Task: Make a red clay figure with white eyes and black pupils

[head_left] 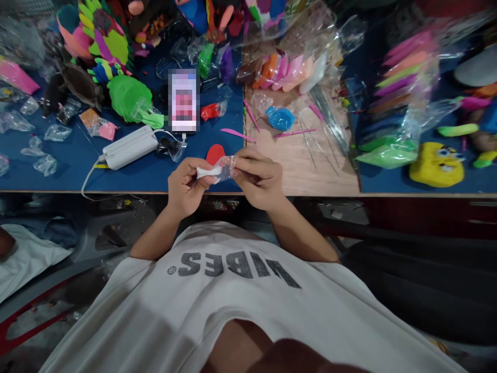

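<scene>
Our left hand is pinching white clay; our right hand is gripping its clear wrapper.

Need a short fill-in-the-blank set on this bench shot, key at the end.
1. The left hand pinches a ____ lump by clear plastic that the right hand grips.
2. The red disc lies on the ____ surface.
3. The blocky figure with eyes is ____.

Missing words: white; blue; yellow.

Gray chairs (one red-trimmed) stand below a blue-topped table.
</scene>
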A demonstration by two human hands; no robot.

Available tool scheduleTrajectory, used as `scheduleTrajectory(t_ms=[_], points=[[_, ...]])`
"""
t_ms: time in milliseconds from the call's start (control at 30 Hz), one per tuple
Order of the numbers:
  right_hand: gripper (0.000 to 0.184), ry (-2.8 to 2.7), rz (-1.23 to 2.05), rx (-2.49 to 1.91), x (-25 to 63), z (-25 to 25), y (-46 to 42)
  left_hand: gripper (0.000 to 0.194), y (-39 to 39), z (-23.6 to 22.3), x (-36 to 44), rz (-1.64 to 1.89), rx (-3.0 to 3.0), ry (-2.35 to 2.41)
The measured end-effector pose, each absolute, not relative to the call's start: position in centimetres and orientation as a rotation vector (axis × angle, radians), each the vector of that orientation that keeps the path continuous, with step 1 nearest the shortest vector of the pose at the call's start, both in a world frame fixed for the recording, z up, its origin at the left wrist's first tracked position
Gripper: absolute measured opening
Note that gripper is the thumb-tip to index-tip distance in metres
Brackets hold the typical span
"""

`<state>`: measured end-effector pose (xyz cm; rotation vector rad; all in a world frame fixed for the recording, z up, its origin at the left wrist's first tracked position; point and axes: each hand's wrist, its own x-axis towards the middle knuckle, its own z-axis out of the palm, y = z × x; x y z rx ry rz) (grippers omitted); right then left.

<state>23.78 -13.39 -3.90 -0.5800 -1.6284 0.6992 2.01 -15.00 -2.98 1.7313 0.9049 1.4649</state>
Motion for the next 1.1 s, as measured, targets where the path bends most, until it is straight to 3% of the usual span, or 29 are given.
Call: scheduleTrajectory(t_ms=[100,267,400,700,867,1100], points=[[0.029,-1.599,0.76,-0.627,23.9,-4.2,-13.6,0.036,-14.7,-2.6,1.4,1.349,1.722,0.853],[0.018,-1.56,0.965,-0.632,24.0,-4.5,-13.8,0.029,-14.5,-3.0,1.3,1.41,1.68,0.891],[0.019,-1.545,1.045,-0.648,24.0,-4.7,-13.9,0.031,-14.6,-3.5,1.6,1.445,1.677,0.893],[0.033,-1.649,0.765,-0.624,23.6,-4.6,-14.3,0.043,-14.5,-2.8,1.2,1.315,1.806,0.95],[0.017,-1.771,0.67,-0.658,23.7,-4.1,-14.1,0.055,-14.7,-3.9,1.9,1.367,1.608,0.894],[0.008,-1.911,0.472,-0.637,24.4,-4.2,-13.5,0.057,-15.4,-3.1,1.2,1.088,1.539,0.911]])
